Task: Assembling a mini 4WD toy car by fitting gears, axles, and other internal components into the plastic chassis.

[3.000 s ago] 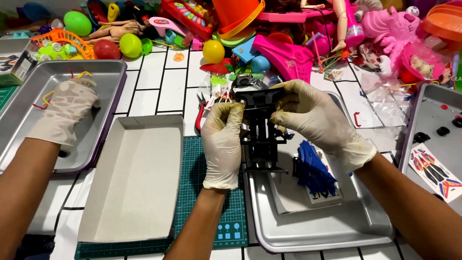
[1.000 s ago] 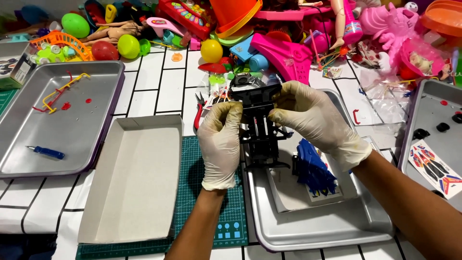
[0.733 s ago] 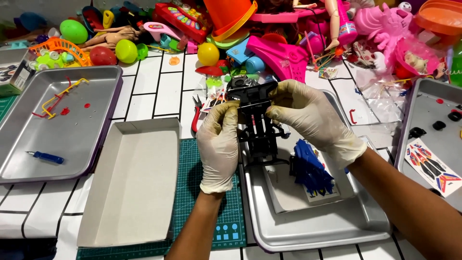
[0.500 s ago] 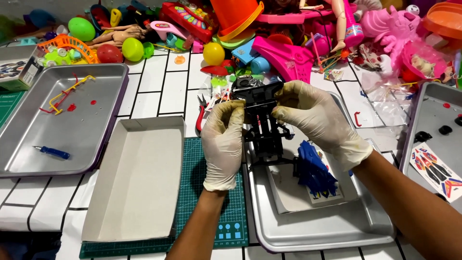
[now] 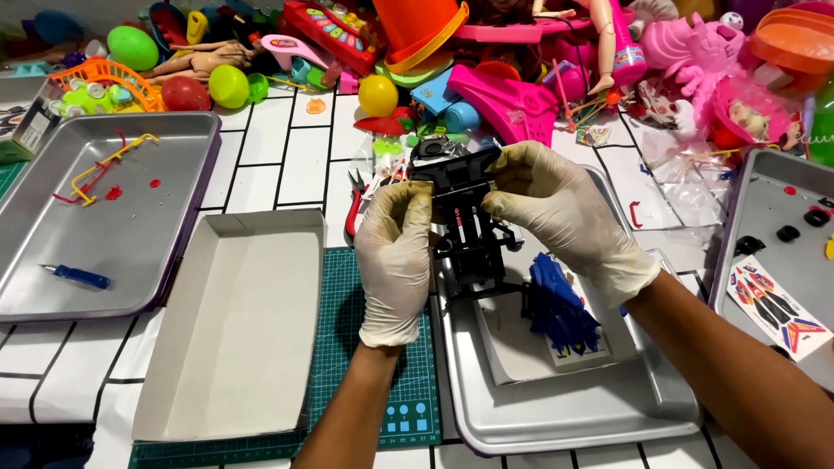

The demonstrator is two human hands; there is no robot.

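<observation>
Both my hands wear pale gloves and grip a black plastic toy car chassis (image 5: 469,234), held upright above a metal tray (image 5: 565,417). My left hand (image 5: 395,260) clasps its left side with thumb and fingers near the top. My right hand (image 5: 556,208) pinches the upper right end. Under the chassis, in the tray, lie a blue toy body shell (image 5: 560,304) and a white sheet (image 5: 521,352).
An open white cardboard box (image 5: 230,330) rests on a green cutting mat (image 5: 391,408). A metal tray (image 5: 165,139) at left holds a blue screwdriver (image 5: 76,275) and small red and yellow parts. Red pliers (image 5: 354,208) lie ahead. Colourful toys crowd the far edge. Another tray (image 5: 764,208) with a sticker sheet stands right.
Three seconds ago my left hand was over the left tray; it came back to the chassis, and a blue screwdriver now lies in that tray. Both hands have stayed on the chassis since.
</observation>
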